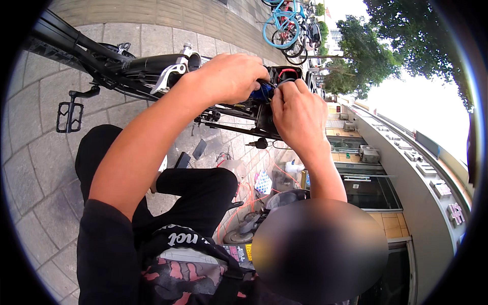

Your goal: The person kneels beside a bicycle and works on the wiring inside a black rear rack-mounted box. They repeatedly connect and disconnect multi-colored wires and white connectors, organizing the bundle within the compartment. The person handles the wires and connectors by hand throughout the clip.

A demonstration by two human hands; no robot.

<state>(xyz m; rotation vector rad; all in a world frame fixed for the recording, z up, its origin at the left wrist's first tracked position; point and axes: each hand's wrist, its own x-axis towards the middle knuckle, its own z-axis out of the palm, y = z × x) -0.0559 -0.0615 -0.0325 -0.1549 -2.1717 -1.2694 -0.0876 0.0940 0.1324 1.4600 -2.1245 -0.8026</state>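
wires are pinched by left hand and right hand at bicycle.

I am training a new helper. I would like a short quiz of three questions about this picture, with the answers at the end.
1. True or false: the left hand and the right hand, both at the black bike, wear gloves.
2. Choose one: the big parked bicycle near the top edge of the picture is mainly A) yellow, B) light blue, C) white.
3. Short answer: which of the two hands is nearer to the black pedal in the picture?

Key:
1. False; both hands are bare.
2. B.
3. The left hand.
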